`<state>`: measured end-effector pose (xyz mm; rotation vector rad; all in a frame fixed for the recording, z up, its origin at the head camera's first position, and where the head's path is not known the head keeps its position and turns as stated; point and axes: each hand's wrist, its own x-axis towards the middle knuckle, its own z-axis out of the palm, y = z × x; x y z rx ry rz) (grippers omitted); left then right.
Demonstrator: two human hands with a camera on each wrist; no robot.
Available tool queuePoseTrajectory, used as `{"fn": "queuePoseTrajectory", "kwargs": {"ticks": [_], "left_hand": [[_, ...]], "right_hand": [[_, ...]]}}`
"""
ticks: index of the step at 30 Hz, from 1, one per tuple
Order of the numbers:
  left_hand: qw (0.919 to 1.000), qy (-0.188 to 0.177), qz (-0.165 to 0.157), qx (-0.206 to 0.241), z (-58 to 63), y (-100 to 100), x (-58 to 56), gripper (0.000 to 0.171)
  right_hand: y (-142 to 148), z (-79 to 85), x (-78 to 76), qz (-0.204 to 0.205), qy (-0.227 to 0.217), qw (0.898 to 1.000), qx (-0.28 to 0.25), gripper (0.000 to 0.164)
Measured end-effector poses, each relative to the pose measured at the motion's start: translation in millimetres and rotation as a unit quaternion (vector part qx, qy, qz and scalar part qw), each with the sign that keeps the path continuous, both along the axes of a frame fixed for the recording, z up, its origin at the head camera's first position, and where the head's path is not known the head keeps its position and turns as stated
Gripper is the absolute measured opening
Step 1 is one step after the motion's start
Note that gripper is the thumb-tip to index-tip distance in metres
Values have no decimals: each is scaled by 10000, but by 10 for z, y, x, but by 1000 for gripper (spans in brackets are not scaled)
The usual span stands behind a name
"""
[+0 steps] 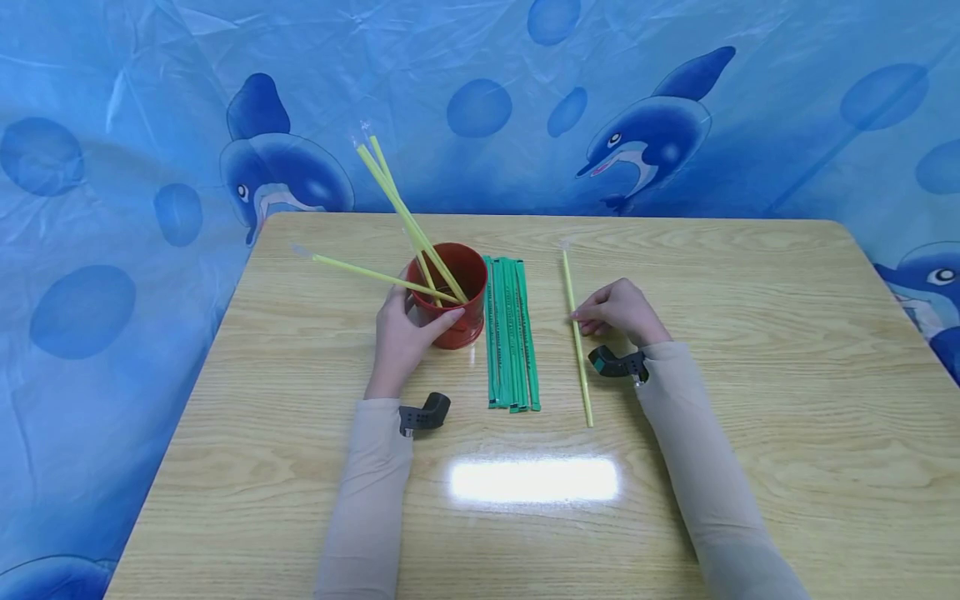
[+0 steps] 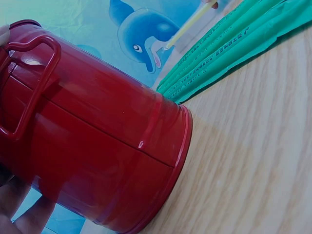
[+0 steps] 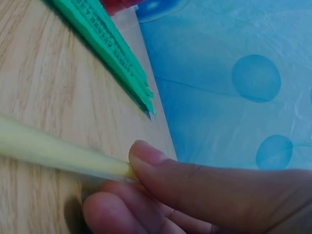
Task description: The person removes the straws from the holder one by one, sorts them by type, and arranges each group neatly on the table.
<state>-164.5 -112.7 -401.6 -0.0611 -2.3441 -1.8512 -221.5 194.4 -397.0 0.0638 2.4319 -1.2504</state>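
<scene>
My left hand (image 1: 399,337) grips a red metal cup (image 1: 471,321), fingers around its left side and thumb at the front rim. In the left wrist view the cup (image 2: 107,122) shows a wire-like handle, and its body is tilted in that picture. Several yellow straws (image 1: 390,187) in clear wrappers stand in the cup; one leans low over the left rim. To the right, my right hand (image 1: 624,312) pinches another yellow wrapped straw (image 1: 586,383) between thumb and fingers. The right wrist view shows the thumb pressed on this straw (image 3: 58,151).
A row of slim green packets (image 1: 512,333) lies between the cup and the right hand's straw. The wooden table (image 1: 787,400) runs back to a blue sheet (image 1: 420,50) printed with dolphins. A bright light reflection shows on the tabletop near the front.
</scene>
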Motion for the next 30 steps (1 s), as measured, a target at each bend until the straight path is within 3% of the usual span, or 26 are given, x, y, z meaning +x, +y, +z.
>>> {"fn": "queuePoseTrajectory", "kwargs": {"ticks": [30], "left_hand": [[10000, -38, -37, 38, 3, 3, 10, 82]], "right_hand": [[34, -22, -3, 85, 13, 9991, 426, 21]]}}
